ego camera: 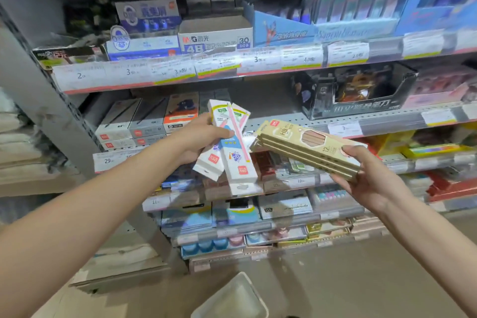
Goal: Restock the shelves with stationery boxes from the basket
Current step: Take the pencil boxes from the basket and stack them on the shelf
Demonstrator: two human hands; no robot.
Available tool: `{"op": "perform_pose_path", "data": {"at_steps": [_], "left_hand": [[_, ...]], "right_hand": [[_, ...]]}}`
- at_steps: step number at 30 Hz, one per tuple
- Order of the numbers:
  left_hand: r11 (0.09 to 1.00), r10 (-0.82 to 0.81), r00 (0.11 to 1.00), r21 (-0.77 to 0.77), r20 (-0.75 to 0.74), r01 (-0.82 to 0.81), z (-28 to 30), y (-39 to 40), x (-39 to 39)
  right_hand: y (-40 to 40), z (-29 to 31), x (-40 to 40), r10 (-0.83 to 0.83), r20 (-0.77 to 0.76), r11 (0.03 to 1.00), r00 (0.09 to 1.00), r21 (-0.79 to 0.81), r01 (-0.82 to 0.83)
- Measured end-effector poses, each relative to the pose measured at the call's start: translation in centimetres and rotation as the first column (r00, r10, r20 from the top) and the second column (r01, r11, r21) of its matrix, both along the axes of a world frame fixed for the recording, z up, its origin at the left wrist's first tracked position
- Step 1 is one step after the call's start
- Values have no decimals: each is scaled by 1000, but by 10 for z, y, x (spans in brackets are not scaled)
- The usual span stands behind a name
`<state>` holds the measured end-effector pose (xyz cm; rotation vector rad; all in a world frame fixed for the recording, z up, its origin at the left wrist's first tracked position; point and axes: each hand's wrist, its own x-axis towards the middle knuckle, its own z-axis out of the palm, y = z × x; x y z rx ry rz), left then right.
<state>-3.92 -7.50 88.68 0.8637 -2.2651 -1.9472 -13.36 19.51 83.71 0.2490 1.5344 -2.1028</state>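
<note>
Stationery boxes are in both hands, held up in front of the tiered grey metal shelves: the left hand has its fingers and thumb curled round two slim white cardboard pencil boxes with pink and blue print, fanned apart at an angle, while the right hand pinches one end of a stack of flat tan cardboard pencil boxes, thumb on top and fingers beneath. As I judge it, the tan stack is the main risk: gripped at one end only, its far end juts free and the layers could slide apart or tip out as it is carried toward a shelf. The fanned white pair could likewise slip past each other, or knock goods off the crowded front edges of the shelves. A white plastic basket sits on the floor near the bottom edge of the view; only a corner shows and I cannot tell what it contains. On the shelves, open cardboard display cartons stand along the top tier's front edge.
</note>
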Motion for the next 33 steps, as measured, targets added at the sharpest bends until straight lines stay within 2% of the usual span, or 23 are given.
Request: {"op": "perform_pose_path", "data": {"at_steps": [7, 13, 15, 20, 22, 25, 26, 27, 29, 33], "left_hand": [[988, 130, 991, -89, 6, -129, 9, 4, -89], [954, 225, 970, -220, 88, -202, 5, 7, -130], [923, 236, 962, -341, 136, -178, -1, 7, -141], [890, 192, 948, -452, 254, -59, -10, 7, -158], [888, 171, 950, -458, 262, -33, -10, 8, -160], [870, 123, 893, -480, 433, 113, -16, 11, -167], [873, 144, 881, -477, 451, 101, -21, 10, -174], [881, 172, 891, -469, 420, 51, -23, 9, -175], [808, 155, 889, -573, 430, 137, -24, 13, -174], [789, 228, 891, -611, 392, 67, -20, 20, -175]], "right_hand": [[-16, 11, -55, 18, 26, 999, 1000, -32, -17], [-39, 6, -88, 55, 81, 996, 995, -69, -50], [-45, 1, -96, 53, 91, 996, 994, -72, -46], [-50, -7, -108, 25, 92, 996, 995, -84, -17], [-50, -10, -111, 32, 98, 996, 995, -82, -24], [-50, -14, -114, 43, 100, 997, 994, -63, -37], [-50, -15, -114, 41, 101, 997, 994, -62, -35], [-51, -17, -115, 35, 103, 998, 994, -61, -29], [-51, -18, -115, 20, 107, 998, 994, -65, -13], [-51, -17, -119, -9, 115, 998, 993, -67, 16]]}}
